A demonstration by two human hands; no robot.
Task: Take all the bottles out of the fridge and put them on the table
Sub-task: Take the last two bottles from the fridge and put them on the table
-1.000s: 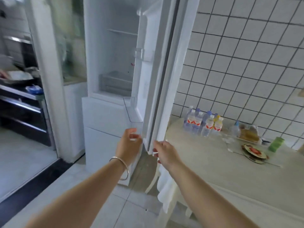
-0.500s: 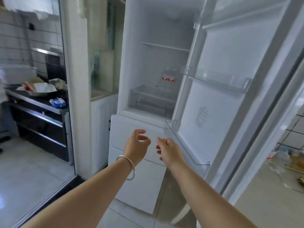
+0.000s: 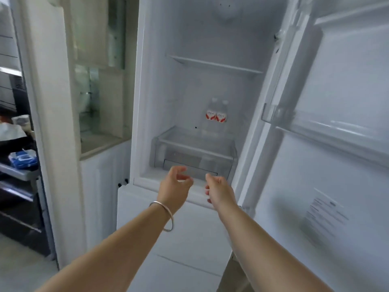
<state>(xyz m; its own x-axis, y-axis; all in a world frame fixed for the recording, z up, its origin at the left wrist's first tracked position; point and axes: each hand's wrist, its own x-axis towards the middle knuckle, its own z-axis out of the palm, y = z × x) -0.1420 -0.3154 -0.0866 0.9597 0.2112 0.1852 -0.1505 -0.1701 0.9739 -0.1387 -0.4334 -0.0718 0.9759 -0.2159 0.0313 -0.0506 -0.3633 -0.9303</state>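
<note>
Your left hand point(image 3: 175, 184) and right hand point(image 3: 219, 187) hang at frame centre before the open fridge point(image 3: 160, 81), fingers loosely curled, holding nothing. The two bottles point(image 3: 216, 113) stand touching side by side, just above centre — deep on the shelf over the clear drawer point(image 3: 189, 152). The door point(image 3: 347, 165) fills the right side.

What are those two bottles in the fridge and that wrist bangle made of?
The two bottles look like clear plastic: see-through bodies, red-and-white wrap labels. The bangle on the left wrist looks like polished silvery metal, given its thin, shiny band; the exact metal can't be told.
</note>
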